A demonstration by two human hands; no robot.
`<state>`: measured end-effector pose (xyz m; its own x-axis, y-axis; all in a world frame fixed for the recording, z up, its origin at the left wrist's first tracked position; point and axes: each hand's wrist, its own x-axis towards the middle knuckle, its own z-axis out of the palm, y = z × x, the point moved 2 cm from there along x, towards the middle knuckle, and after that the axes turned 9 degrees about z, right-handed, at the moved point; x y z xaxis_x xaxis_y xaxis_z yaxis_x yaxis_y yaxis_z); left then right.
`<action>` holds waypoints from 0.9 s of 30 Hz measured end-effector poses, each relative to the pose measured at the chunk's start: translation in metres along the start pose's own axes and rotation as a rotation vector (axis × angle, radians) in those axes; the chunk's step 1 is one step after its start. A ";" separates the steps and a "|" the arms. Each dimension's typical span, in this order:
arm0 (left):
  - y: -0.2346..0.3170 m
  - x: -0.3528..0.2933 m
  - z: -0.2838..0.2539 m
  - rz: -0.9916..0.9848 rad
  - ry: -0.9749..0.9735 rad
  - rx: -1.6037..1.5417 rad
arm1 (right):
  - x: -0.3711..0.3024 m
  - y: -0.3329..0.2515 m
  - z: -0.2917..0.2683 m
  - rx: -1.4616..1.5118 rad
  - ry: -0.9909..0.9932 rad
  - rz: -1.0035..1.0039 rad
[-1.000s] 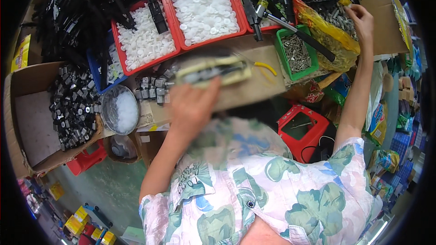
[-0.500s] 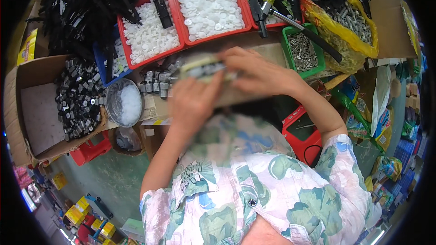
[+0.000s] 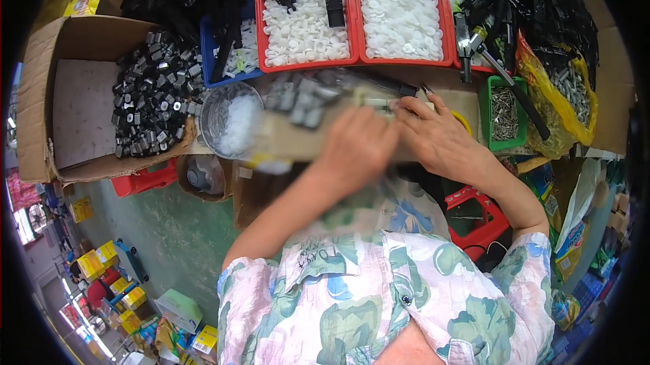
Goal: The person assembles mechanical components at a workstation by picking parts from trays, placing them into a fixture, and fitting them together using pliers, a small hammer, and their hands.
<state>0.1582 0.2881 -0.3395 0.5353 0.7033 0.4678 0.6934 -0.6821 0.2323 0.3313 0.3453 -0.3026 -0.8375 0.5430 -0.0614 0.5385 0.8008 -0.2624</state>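
Over the middle of the workbench, my two hands are close together. My left hand is blurred, its fingers curled closed; what they hold is hidden. My right hand is right beside it, fingers bent and pressed together at the tips around something I cannot make out. Just beyond the fingertips lie a pale block and a long black part. A yellow ring-shaped piece shows behind my right hand. Left of my hands, several grey metal blocks are smeared by motion.
Red trays of small white plastic parts and white discs line the back. At left are a round bowl of white material and a cardboard box with metal blocks. A green tray of pins and a hammer are at right.
The view has shifted, so the bench things appear farther right. My hands, earlier around a pale block with dark and silvery parts, are now closer together, the left one curled.
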 end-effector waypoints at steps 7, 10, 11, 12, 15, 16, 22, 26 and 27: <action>0.002 0.003 -0.005 -0.021 0.048 -0.002 | 0.005 0.017 -0.003 0.216 0.009 0.065; -0.002 0.001 -0.014 -0.060 0.021 -0.110 | 0.006 0.028 -0.002 0.407 -0.016 0.066; -0.006 -0.002 -0.022 -0.094 0.062 -0.179 | 0.004 0.033 -0.004 0.534 0.052 0.068; -0.012 -0.005 -0.031 -0.129 0.103 -0.248 | 0.002 0.038 -0.006 0.662 0.121 0.069; -0.051 -0.026 -0.065 -0.382 0.201 -0.194 | -0.010 0.048 -0.018 0.750 0.232 0.211; -0.080 -0.046 -0.068 -0.427 0.197 -0.055 | -0.012 0.048 -0.021 0.736 0.283 0.230; -0.159 -0.041 -0.098 -0.573 0.034 0.180 | -0.016 0.042 -0.026 0.716 0.236 0.272; -0.181 -0.034 -0.090 -0.612 -0.077 0.201 | -0.021 0.039 -0.025 0.682 0.221 0.275; -0.183 -0.032 -0.089 -0.650 -0.124 0.195 | -0.023 0.039 -0.025 0.685 0.223 0.285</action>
<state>-0.0287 0.3727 -0.3212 0.0249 0.9830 0.1821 0.9602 -0.0742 0.2693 0.3739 0.3708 -0.2875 -0.5976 0.8008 -0.0395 0.4913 0.3267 -0.8074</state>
